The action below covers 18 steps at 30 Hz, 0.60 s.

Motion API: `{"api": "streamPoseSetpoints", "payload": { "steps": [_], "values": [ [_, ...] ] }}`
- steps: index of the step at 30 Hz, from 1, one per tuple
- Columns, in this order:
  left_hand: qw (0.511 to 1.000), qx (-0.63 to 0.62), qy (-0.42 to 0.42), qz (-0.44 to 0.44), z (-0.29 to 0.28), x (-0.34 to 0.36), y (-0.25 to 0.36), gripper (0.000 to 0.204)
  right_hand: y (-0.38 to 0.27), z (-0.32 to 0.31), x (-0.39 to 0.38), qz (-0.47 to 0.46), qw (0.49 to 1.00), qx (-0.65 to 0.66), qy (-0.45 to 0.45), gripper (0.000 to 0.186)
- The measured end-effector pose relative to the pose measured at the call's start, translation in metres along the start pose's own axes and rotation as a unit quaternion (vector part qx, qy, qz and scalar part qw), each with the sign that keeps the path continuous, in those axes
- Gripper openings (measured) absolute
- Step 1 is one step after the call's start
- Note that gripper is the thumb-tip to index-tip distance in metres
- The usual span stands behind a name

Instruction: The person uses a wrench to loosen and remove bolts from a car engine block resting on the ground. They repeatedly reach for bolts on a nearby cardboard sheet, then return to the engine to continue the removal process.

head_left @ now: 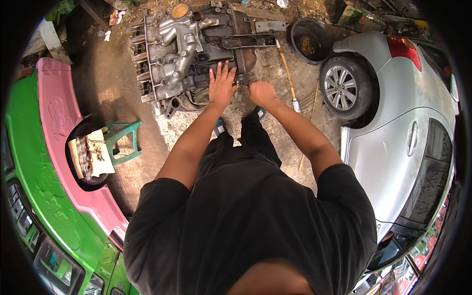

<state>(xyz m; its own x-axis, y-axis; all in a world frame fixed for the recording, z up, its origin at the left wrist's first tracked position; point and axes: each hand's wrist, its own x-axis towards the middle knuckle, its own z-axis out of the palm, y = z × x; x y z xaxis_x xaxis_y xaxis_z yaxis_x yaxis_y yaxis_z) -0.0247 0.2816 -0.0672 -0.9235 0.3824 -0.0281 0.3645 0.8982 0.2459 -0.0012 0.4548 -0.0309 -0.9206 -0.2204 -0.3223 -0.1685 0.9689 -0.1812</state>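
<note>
A greasy metal engine [187,54] lies on the ground in front of me, with a bright cast manifold along its left part. My left hand [222,88] rests on its near edge, fingers stretched out and slightly spread, holding nothing. Just right of it, my right hand [263,92] is closed in a fist. From that fist a short metal tool [241,83] reaches toward the engine's lower right corner. Its far end meets the engine beside my left fingers; most of its handle is hidden in my grip.
A silver car [393,123] stands close on the right, a green and pink vehicle [56,118] on the left. By the latter is a green plastic stool [123,142] with metal parts on cardboard [101,155] nearby. A black basin [310,42] and a wooden-handled tool [286,71] lie right of the engine.
</note>
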Motion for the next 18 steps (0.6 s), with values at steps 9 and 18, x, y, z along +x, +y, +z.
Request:
{"api": "streamPoseSetpoints", "payload": {
  "steps": [9,18],
  "values": [
    [1.0,-0.001,0.0,0.01,0.002,0.001,-0.002,0.07,0.014,0.016,0.002,-0.035,0.998,-0.006,0.055,0.031],
    [1.0,-0.007,0.003,0.008,0.007,0.002,-0.002,0.067,0.022,0.029,0.006,-0.05,0.996,-0.008,0.069,0.03]
  ]
}}
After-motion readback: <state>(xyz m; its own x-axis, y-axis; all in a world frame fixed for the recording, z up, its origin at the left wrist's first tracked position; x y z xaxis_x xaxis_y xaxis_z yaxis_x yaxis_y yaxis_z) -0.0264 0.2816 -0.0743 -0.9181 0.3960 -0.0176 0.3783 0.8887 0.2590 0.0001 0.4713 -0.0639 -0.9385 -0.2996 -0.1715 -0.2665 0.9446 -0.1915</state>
